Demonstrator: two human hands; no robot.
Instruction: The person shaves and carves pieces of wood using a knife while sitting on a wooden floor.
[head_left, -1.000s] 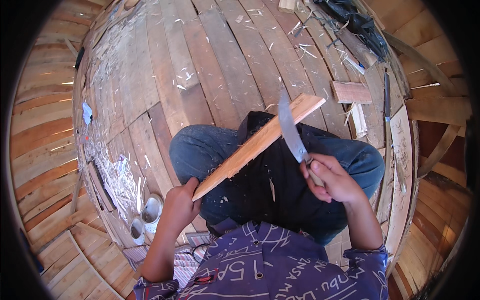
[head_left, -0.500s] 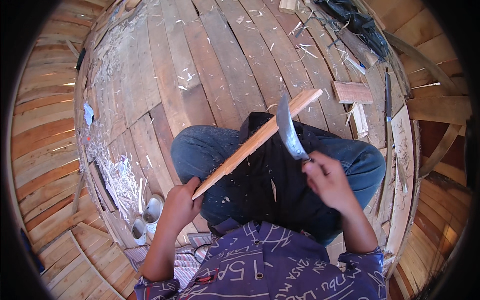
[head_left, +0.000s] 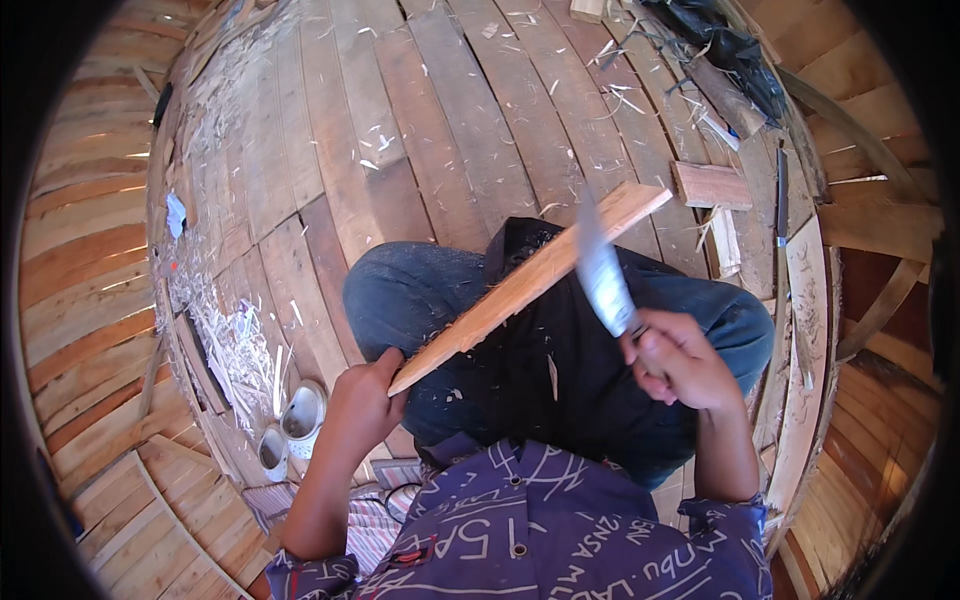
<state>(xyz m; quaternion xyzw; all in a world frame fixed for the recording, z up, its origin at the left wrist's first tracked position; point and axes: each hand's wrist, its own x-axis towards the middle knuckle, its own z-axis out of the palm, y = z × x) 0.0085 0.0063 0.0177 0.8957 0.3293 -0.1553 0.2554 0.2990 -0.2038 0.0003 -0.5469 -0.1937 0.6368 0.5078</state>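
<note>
My left hand (head_left: 368,402) is closed around the near, narrow end of a long wooden slat (head_left: 500,303). The slat slants up to the right across my lap, over a black cloth (head_left: 540,380), and its far end is wider. In my right hand (head_left: 685,362) a large curved-blade knife (head_left: 605,285) is gripped by its handle. The blade is blurred by motion and overlaps the slat near its far end; whether it touches the wood I cannot tell. Small wood shavings lie on the black cloth.
Two white cups (head_left: 302,412) stand left of my left arm, beside a heap of pale shavings (head_left: 240,350). To the right lie a short board (head_left: 713,186), a pale offcut (head_left: 725,240) and a dark-handled tool (head_left: 781,200). Black plastic (head_left: 735,60) lies at the far right.
My right hand and the knife have moved right and slightly down, and the blade has blurred. The slat's far end has shifted a little right, its broad face turned more into view.
</note>
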